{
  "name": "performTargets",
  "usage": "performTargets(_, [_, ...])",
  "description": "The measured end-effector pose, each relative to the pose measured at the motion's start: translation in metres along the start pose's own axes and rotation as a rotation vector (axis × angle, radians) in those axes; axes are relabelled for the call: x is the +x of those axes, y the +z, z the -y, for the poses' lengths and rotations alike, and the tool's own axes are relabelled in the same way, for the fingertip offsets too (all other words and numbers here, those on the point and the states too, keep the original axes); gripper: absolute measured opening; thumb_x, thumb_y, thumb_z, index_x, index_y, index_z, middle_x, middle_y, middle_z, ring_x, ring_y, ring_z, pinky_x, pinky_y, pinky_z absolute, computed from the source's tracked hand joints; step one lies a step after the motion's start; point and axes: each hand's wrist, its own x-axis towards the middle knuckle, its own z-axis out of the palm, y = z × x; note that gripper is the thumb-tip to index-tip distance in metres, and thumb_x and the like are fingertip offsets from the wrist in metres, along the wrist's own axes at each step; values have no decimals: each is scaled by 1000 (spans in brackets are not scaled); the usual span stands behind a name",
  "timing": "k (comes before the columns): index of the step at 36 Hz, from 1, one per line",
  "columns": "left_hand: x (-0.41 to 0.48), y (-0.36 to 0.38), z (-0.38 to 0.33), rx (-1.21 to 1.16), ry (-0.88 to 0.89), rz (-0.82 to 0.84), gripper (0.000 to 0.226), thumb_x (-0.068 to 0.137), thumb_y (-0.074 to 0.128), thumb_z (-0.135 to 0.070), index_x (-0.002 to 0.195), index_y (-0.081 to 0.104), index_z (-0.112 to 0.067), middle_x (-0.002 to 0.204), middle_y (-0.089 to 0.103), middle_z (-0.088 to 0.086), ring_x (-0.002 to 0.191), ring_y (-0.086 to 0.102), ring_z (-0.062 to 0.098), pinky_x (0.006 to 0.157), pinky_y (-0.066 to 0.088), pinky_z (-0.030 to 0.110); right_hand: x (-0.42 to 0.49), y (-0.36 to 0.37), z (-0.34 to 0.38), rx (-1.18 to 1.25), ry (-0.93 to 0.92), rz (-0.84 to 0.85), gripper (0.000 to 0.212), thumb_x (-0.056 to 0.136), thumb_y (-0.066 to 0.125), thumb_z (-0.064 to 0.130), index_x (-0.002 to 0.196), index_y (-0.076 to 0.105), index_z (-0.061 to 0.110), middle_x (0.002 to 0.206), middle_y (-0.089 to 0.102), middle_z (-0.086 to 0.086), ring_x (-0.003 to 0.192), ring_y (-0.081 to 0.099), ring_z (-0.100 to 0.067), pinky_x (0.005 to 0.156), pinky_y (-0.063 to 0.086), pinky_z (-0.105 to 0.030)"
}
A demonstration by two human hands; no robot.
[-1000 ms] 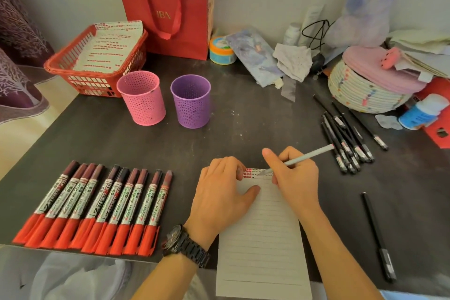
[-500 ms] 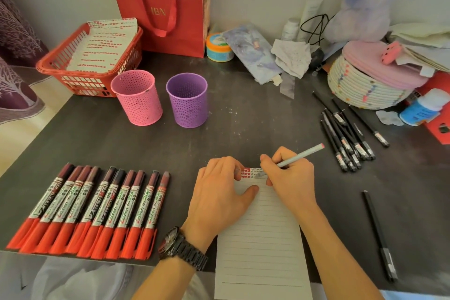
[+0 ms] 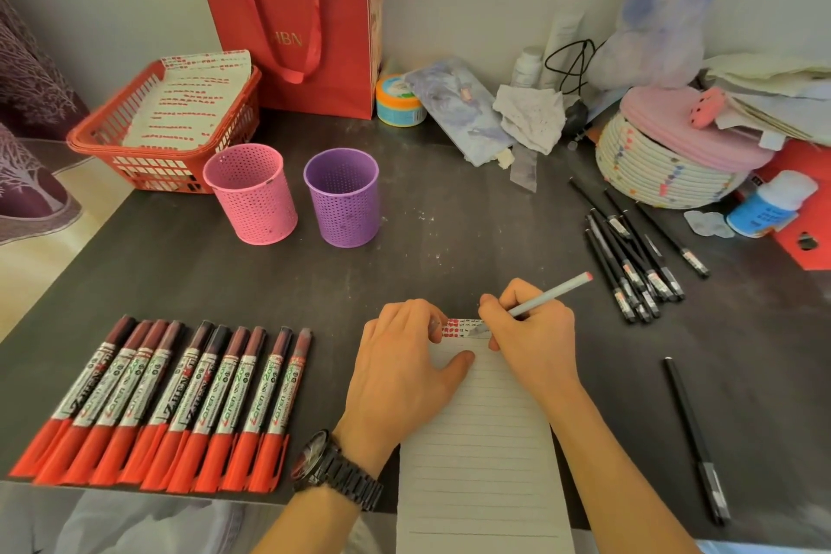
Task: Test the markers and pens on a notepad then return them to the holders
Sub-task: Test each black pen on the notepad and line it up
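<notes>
Markers [image 3: 166, 405] lie left of the notepad [image 3: 481, 454], holders [image 3: 292, 196] behind.

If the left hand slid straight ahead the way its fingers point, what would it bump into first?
Bare table at first. The left hand points away and slightly right, clear of the purple holder, so it would probably first meet the patterned pouch by the wall; the angle is hard to judge.
</notes>
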Motion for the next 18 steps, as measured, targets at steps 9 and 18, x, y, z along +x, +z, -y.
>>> performTargets(9, [-1,2,2,7,-3,3,38,75,60,-65,81,30,-42,94,51,-28,93,40,-3,77,31,13,0,0,0,-11,-8,-6,33,89,71,15,60,55,16,47,60,2,44,63,-5,50,47,-11])
performTargets(18, [-1,-1,1,3,-18,46,35,76,55,-67,82,29,-45,96,50,-30,102,40,-9,76,30,12,-2,-6,8,131,-20,-76,40,90,74,30,58,52,21,45,56,-1,42,57,-7,51,47,-15])
